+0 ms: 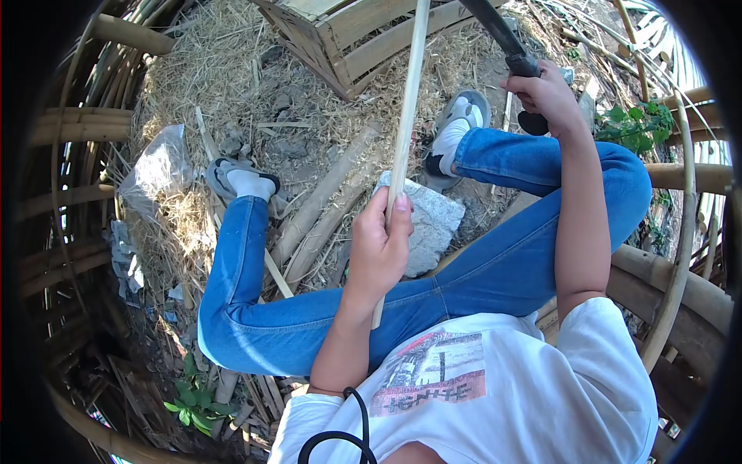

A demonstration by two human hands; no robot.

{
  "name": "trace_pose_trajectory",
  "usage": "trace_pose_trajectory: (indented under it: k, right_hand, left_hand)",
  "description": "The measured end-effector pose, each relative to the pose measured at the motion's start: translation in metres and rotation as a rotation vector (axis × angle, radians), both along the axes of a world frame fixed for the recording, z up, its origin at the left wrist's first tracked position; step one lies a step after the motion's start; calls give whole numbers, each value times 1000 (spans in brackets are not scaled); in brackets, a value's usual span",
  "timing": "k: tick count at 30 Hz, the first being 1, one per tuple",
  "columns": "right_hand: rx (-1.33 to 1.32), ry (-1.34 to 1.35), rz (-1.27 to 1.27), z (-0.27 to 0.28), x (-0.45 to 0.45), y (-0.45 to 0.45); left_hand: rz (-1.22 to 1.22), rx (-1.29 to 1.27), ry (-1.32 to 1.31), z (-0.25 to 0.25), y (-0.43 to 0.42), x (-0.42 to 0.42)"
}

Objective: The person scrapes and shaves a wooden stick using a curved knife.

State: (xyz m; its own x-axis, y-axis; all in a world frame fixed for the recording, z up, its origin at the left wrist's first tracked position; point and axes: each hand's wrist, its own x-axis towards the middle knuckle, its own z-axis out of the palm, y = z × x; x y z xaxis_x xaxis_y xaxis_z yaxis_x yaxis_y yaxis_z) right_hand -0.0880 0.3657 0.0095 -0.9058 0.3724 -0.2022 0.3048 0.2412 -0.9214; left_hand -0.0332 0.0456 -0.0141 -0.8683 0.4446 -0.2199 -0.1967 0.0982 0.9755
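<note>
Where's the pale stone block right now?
Head view, near the center: the pale stone block sits between the jeans-clad legs, just right of the left hand and the wooden strip it holds.

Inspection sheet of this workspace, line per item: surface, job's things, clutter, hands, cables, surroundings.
Surface: uneven ground, strewn with straw
Job's things: pale strip, upright in view; black-handled tool, partly out of frame
Clutter: clear plastic bag, loose wood pieces, stone block between the legs
Left hand: closed on the strip
Right hand: closed on the tool's handle
Cables: black cord over the shirt; ends not traceable
Surroundings: slatted wooden crate ahead, bamboo framing both sides, leafy plants; co-workers: nothing seen
</note>
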Motion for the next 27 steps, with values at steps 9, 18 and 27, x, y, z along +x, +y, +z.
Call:
trace_pose_trajectory:
  k: [9,18,27]
  right_hand:
    - [141,46,-85,-4,0,-4]
    - [548,154,53,-6,0,-46]
    - [508,188,424,-21,9,-104]
  left_hand:
    - [85,197,-195,6,-3,-7]
    - [-9,422,-517,7,-8,-11]
    - [-32,420,-562,8,-8,-14]
